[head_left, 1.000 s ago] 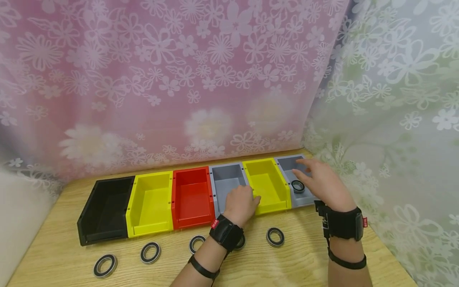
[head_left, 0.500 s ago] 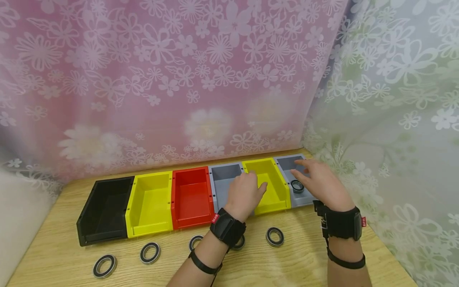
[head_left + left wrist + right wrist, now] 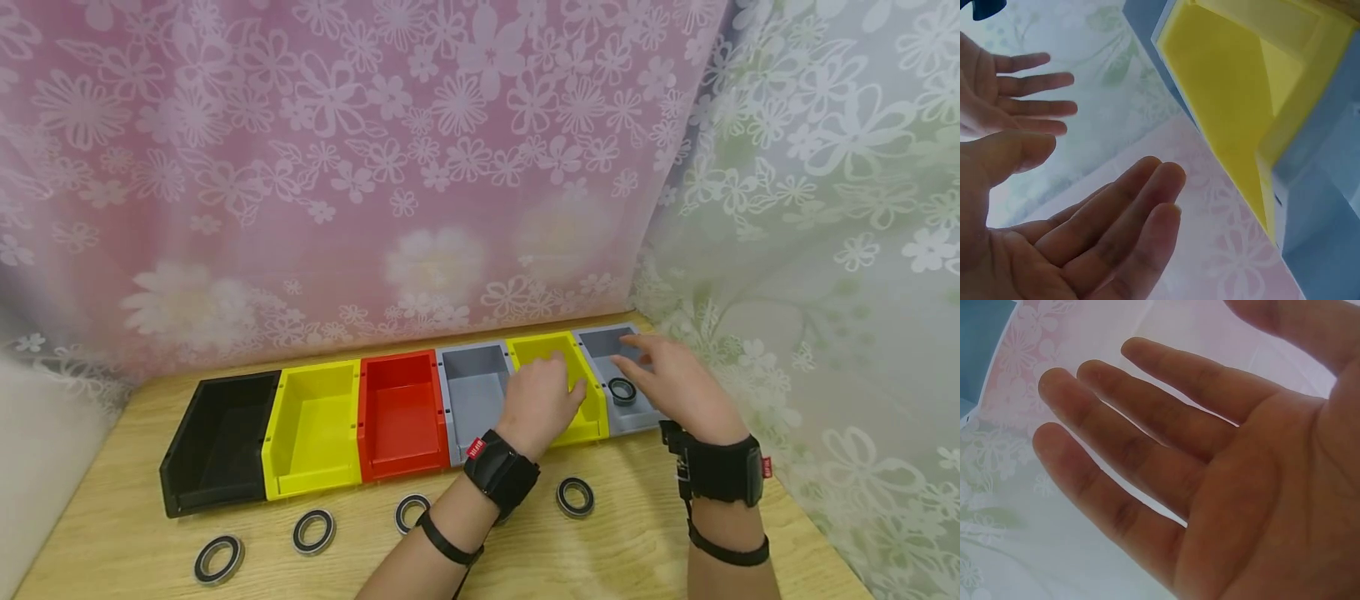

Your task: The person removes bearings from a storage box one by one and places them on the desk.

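Observation:
My left hand (image 3: 542, 404) hovers over the right-hand yellow bin (image 3: 592, 429), fingers relaxed and apart. The left wrist view shows its bare palm and fingers (image 3: 1129, 231), holding nothing, below that bin's opening. My right hand (image 3: 678, 387) is above the grey bin (image 3: 600, 342) at the right end of the row. In the right wrist view its fingers (image 3: 1141, 456) are extended and the palm holds nothing. A ball bearing (image 3: 622, 401), black-sealed with a metal rim, lies in that grey bin beneath the right thumb. The left hand hides part of the yellow bin's inside.
Leftward run a grey bin (image 3: 472, 383), a red bin (image 3: 405, 417), a yellow bin (image 3: 315, 433) and a black bin (image 3: 228, 433). Several bearings lie before them, including one (image 3: 589, 498) at right and one (image 3: 237, 554) at far left. Floral curtains (image 3: 375, 167) hang behind.
My left hand has moved right, from the front of the middle grey bin to over the yellow bin, its fingers loosening. The right hand stays nearly still above the end bin.

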The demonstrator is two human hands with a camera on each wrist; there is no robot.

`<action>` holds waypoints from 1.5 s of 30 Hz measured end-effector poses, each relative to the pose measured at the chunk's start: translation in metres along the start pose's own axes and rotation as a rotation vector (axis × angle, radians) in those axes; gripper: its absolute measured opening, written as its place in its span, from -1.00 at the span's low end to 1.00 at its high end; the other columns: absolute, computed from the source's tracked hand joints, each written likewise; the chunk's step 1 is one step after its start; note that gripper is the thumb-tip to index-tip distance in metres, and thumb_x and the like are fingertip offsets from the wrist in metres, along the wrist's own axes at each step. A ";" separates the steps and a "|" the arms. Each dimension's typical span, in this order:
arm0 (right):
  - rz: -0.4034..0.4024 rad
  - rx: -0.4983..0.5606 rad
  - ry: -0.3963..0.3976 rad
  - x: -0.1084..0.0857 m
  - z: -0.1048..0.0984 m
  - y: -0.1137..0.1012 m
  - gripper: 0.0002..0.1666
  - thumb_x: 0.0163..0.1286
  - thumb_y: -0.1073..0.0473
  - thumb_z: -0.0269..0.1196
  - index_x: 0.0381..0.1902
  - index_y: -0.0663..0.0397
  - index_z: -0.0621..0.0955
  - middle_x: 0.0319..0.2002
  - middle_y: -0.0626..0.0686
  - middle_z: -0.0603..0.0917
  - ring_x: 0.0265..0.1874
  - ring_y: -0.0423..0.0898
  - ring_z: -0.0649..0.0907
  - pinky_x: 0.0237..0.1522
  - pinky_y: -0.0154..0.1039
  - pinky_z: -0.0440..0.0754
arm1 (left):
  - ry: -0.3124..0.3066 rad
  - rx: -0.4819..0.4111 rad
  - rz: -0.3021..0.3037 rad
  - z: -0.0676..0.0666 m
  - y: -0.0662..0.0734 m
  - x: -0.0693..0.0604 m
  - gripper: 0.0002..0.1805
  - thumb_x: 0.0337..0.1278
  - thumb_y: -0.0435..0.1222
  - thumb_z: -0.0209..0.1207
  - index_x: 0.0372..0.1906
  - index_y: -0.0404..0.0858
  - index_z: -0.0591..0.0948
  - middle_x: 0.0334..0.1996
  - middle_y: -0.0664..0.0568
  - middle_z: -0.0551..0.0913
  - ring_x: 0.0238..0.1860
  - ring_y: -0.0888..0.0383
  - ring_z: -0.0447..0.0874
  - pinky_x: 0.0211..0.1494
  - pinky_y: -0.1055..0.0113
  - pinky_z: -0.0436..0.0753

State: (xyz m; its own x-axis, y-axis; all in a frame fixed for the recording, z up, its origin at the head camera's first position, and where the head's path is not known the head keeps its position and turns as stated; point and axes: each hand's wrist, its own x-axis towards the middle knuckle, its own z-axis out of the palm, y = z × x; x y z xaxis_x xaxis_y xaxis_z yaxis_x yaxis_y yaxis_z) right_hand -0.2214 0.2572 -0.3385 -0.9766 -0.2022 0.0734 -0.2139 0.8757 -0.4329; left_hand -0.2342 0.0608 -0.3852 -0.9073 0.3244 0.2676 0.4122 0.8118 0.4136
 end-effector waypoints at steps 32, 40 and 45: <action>0.003 0.039 -0.005 -0.003 -0.005 0.004 -0.29 0.65 -0.12 0.07 0.48 0.29 0.38 0.26 0.42 0.56 0.13 0.35 0.62 -0.08 0.11 0.68 | -0.124 0.312 0.011 0.065 0.035 0.029 -0.53 0.35 0.10 0.25 -0.63 -0.04 0.62 -0.80 0.18 0.38 -0.75 0.26 0.37 -0.67 0.35 0.34; -0.001 0.023 -0.003 -0.003 -0.003 0.004 -0.31 0.64 -0.10 0.09 0.46 0.30 0.40 0.25 0.41 0.56 0.12 0.35 0.63 -0.07 0.14 0.67 | -0.170 0.390 -0.043 0.076 0.044 0.029 -0.52 0.32 0.20 0.23 -0.58 -0.03 0.64 -0.77 0.17 0.43 -0.74 0.22 0.39 -0.63 0.32 0.38; -0.009 0.014 -0.001 -0.002 -0.001 0.004 -0.34 0.64 -0.06 0.12 0.45 0.30 0.41 0.21 0.41 0.59 0.08 0.33 0.65 -0.11 0.11 0.69 | -0.181 0.430 -0.077 0.080 0.049 0.028 -0.51 0.30 0.26 0.21 -0.55 0.00 0.69 -0.76 0.16 0.47 -0.72 0.21 0.43 -0.61 0.31 0.41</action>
State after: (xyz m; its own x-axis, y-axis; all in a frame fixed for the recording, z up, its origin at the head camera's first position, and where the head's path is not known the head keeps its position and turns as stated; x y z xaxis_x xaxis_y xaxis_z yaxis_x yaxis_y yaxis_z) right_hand -0.2201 0.2617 -0.3390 -0.9746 -0.2105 0.0763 -0.2222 0.8677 -0.4447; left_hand -0.2465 0.1483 -0.4268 -0.9494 0.3040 0.0787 0.3062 0.9518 0.0179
